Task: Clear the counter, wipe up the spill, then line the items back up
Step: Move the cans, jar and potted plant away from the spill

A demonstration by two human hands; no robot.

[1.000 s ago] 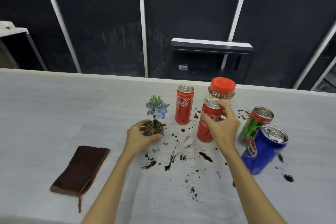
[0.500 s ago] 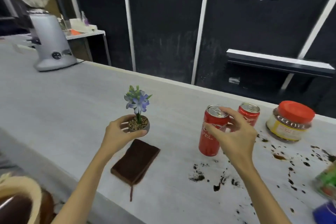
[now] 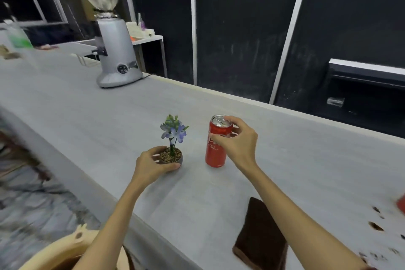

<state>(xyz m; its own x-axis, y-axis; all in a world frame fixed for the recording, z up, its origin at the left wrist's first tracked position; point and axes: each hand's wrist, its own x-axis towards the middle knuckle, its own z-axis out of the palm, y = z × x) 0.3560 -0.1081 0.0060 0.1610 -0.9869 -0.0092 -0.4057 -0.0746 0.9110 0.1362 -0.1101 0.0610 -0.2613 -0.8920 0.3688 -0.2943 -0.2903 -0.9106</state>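
My left hand point(image 3: 151, 165) grips a small grey pot with a blue flower point(image 3: 172, 149), its base at the grey counter point(image 3: 87, 116). My right hand point(image 3: 237, 142) holds a red cola can point(image 3: 217, 146) near its top; the can stands upright just right of the pot. A folded brown cloth point(image 3: 260, 234) lies near the counter's front edge, right of my right forearm. Dark spill spots point(image 3: 375, 226) speckle the counter at the far right. The other cans and the jar are out of view.
A silver grinder point(image 3: 116, 50) with a clear hopper stands at the counter's far left. A red object point(image 3: 401, 204) is cut off at the right edge. A pale round seat point(image 3: 72, 245) sits below the front edge, and the counter's back edge drops to a dark wall.
Both hands carried the flower pot and the cola can leftward, away from the spill. The cloth and spots now lie to my right, and the other cans and jar left view.
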